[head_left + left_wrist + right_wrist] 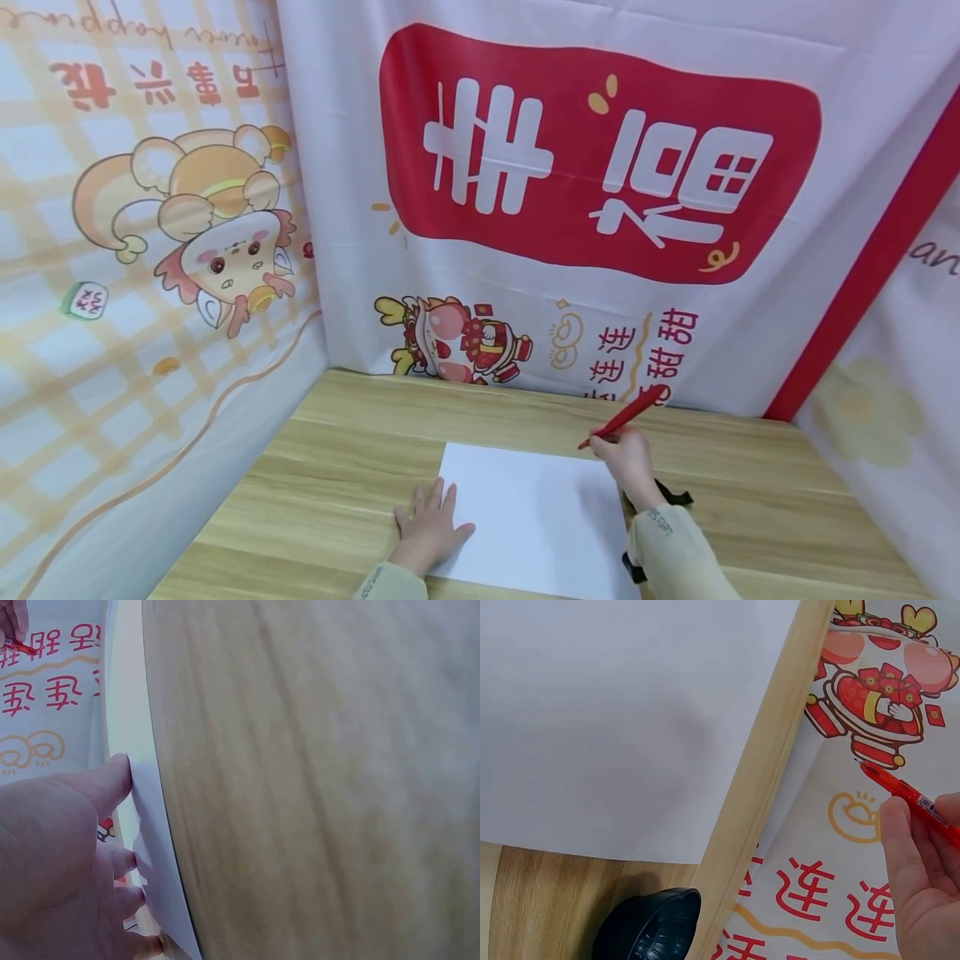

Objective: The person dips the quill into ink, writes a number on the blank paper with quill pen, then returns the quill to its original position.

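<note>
A blank white sheet of paper (536,525) lies on the wooden table (360,442). Spread over its left edge, my left hand (431,527) rests with straight fingers; the left wrist view shows the fingertips (129,898) right at the paper (154,825). My right hand (628,458) pinches a red pen (626,414) near its tip, just beyond the sheet's far right corner. In the right wrist view the pen (896,786) points away from the fingers with its dark tip showing, and part of its barrel is hidden by the hand.
A dark, ribbed, cup-like object (649,926) stands beside the sheet's edge in the right wrist view. Black straps (675,495) show around my right forearm. Behind the table hangs a white cloth (337,208) with red print; a checked cloth (45,350) hangs at the left.
</note>
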Demonstrator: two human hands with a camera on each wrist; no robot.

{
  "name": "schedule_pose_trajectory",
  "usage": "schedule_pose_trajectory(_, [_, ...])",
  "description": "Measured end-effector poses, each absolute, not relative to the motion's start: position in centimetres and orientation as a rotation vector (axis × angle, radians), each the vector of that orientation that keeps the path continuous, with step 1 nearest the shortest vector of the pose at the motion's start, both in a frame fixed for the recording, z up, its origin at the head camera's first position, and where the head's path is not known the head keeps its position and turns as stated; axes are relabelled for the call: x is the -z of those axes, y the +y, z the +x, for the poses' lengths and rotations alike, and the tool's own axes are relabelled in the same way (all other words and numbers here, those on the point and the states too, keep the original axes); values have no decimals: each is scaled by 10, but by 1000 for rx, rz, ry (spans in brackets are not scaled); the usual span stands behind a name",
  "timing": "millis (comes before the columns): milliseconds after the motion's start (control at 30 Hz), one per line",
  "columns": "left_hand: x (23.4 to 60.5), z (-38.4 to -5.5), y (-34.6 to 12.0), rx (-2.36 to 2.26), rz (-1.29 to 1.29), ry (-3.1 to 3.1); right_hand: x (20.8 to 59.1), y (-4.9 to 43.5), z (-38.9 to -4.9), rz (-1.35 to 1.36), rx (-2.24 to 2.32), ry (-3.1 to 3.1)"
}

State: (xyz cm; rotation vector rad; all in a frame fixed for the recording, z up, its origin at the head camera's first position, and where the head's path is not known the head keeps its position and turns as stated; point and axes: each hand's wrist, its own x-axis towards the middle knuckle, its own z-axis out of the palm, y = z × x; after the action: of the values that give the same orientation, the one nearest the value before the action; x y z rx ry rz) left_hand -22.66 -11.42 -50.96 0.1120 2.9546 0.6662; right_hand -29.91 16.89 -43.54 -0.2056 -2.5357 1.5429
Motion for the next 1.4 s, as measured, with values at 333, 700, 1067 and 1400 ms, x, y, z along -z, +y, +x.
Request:
schedule_pose_trajectory(333, [503, -223, -113, -685, 106, 2950, 437, 161, -300, -179, -1597, -2513])
schedule_pose_trajectory(700, [505, -225, -113, -676, 76, 2945, 443, 150, -299, -128, -1564, -2504])
schedule_pose_trajectory(1067, [508, -226, -113, -670, 80, 2937, 448, 143, -303, -141, -1609, -2531])
schedule_pose_trajectory(1400, [505, -225, -114, -663, 69, 2947, 453, 136, -302, -119, -1636, -2505])
